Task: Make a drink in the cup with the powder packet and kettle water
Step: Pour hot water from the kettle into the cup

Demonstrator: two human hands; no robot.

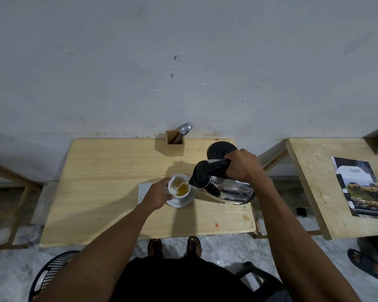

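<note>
- Right hand [241,165] grips the black handle of the tilted steel kettle [225,188], its spout over the cup's 3 o'clock rim.
- Left hand [158,194] clasps the small white cup [179,187] from 9 o'clock — it sits on a white saucer [181,202], mid wooden table [100,192].

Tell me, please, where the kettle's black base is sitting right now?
The kettle base sits at the table's far right corner, right of the wooden cutlery holder, behind the right hand.
</note>
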